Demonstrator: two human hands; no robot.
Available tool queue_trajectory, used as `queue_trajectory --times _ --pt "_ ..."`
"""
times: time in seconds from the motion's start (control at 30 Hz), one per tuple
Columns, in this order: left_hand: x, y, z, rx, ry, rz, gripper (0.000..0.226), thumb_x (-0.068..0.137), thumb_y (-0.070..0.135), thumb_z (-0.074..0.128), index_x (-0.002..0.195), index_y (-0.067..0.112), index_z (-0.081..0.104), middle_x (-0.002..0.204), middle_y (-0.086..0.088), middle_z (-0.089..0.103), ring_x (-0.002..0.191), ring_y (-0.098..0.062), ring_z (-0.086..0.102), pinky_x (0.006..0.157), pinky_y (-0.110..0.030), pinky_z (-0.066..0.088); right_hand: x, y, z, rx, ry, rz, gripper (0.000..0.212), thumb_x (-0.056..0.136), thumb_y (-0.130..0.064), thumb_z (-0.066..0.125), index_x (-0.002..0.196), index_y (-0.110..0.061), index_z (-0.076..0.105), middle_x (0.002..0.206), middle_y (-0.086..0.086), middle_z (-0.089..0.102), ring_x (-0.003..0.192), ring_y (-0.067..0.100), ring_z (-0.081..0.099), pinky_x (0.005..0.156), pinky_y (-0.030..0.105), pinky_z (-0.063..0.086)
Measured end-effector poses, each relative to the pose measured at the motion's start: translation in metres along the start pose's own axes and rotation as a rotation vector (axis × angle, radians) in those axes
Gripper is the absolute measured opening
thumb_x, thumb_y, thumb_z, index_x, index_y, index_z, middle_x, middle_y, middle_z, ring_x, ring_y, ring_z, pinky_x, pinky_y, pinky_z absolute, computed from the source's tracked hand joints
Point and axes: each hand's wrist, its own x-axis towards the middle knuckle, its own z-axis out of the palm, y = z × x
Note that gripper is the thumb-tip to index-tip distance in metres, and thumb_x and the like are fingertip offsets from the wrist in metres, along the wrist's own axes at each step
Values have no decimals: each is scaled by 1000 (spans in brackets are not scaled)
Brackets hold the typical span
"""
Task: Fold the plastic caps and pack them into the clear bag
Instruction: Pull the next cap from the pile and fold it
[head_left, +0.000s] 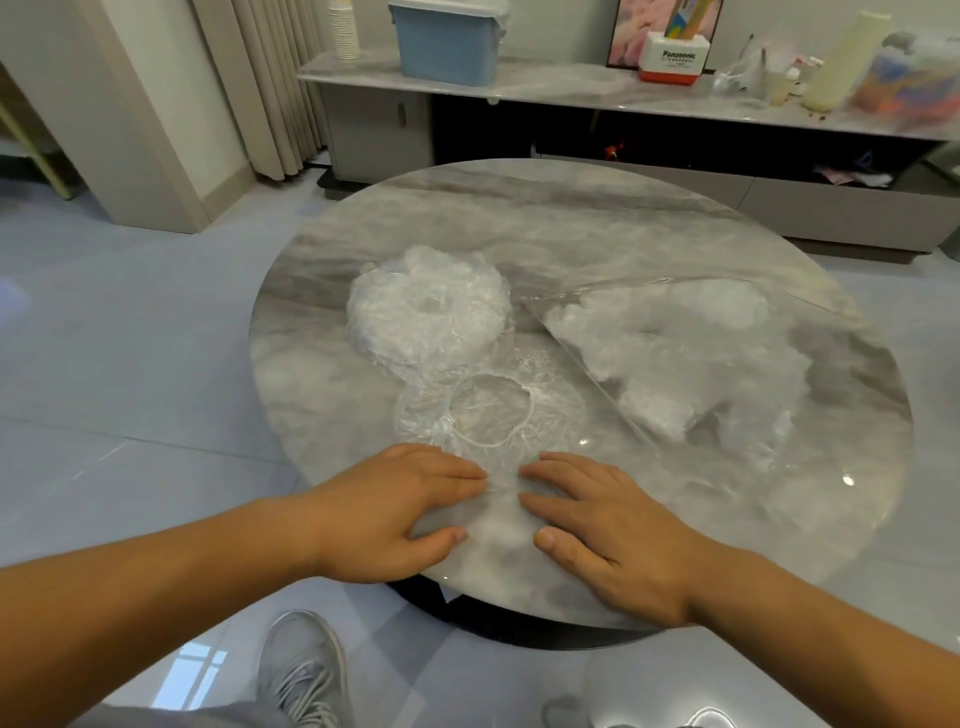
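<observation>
A round marbled counter (571, 218) fills the middle of the frame. On its right half lies the clear bag (685, 358), flat, with its long edge running diagonally toward the lower centre. White crumpled plastic shows through it, so by the look of it some caps are already packed. At centre left, just beside the bag's upper corner, sits the pile of caps (428, 312), a puffy heap not yet folded. Just below the pile and overlapping its near edge, a single cap (491, 410) is spread out flat, its elastic ring showing as a pale loop.

At the bottom of the counter, the left hand (395, 514) and the right hand (608, 535) lie palm down with fingers straight and a little spread, thumbs toward each other. Neither grips anything. Their fingertips nearly meet at the near rim of the single cap and seem to press it to the counter, though the film is so clear that the exact edge is hard to make out.

The step in hand looks like smoothing this cap before folding it. To do it well, press the air out from the middle toward the rim, so the film lies flat. Then pinch the near rim with both hands and bring it over to the far rim, edges matched. Crease it with flat fingers, since thin film springs back. Keep the fold clear of the pile behind, which could catch on the elastic and drag along. The bag lies close by on the right, ready for the folded piece.
</observation>
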Motion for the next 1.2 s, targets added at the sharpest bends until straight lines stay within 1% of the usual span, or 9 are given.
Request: queue_trajectory --times 0.13,0.27,0.4,0.53,0.7,0.83,0.93,1.07,1.2 --pt "0 2 -3 -93 15 -27 64 91 57 38 145 27 52 150 13 47 136 2 38 110 -3 14 -1 1 -3 0 2 0 93 86 -82 -10 151 -41 41 165 -16 14 152 2 -1 121 25 3" --pt "-3 1 -1 -128 23 -25 59 92 57 40 143 32 54 151 18 45 139 5 36 116 -16 22 0 2 -2 -25 13 -14 96 86 -80 -13 152 -35 41 161 -18 26 149 -2 6 119 22 5" --pt "-11 -2 3 -153 35 -20 44 94 52 47 135 40 60 160 21 28 147 9 16 120 -20 17 -4 0 -4 12 73 -28 87 93 -75 0 151 -28 44 156 -16 36 145 -3 22 120 27 19" --pt "-18 -8 6 -85 8 6 39 97 48 51 135 43 59 164 20 13 151 4 1 121 -21 7 -10 -4 -10 160 156 0 76 95 -67 17 148 -25 50 145 -26 40 130 -26 23 111 4 13" --pt "-17 -11 1 -172 -15 -65 56 93 58 44 145 38 49 155 22 35 142 9 28 118 -15 19 -12 -6 -18 467 218 59 50 102 -51 34 129 -24 67 125 -32 56 122 -13 48 101 3 30" --pt "-9 -7 -6 -544 109 -254 33 99 37 59 132 36 61 130 25 61 122 10 53 106 -14 40 -9 -3 -20 560 206 139 58 99 -55 32 116 -15 71 110 -19 65 108 -2 58 96 11 40" --pt "5 -6 -8 -591 240 -395 21 98 31 62 117 34 70 112 23 69 107 10 59 93 -11 45 -2 0 -19 500 171 177 73 101 -61 28 113 0 65 111 2 66 99 9 60 95 27 44" --pt "24 -10 -8 -474 195 -521 25 93 36 66 115 27 72 101 18 68 91 6 62 79 -4 43 3 -1 -19 302 92 148 72 94 -67 20 100 -16 69 122 -15 56 108 0 55 99 23 42" --pt "37 -12 -7 -334 177 -554 19 85 43 74 97 29 76 86 15 68 79 1 61 73 -16 44 6 1 -16 133 62 143 69 95 -68 14 81 -22 62 119 -13 49 101 -3 50 93 23 43"
